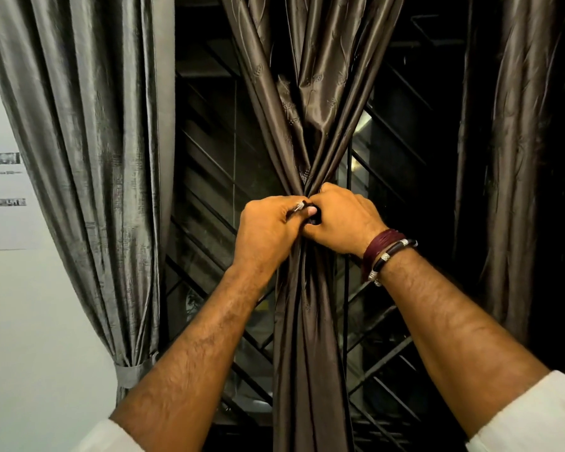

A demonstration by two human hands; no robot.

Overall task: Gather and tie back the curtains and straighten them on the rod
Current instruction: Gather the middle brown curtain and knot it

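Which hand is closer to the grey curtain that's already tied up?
Left. The left hand grips the gathered brown satin curtain, on the side toward the tied grey curtain; the right hand is farther.

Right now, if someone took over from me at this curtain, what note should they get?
Left hand and right hand: both grip the middle brown curtain at its gathered waist, fingers working a tie there.
Grey curtain: already held by its tie-back band.
Right dark curtain: hangs down; no tie visible.
Left to do: finish the middle tie, check the right curtain, straighten all on the rod, which is out of view.
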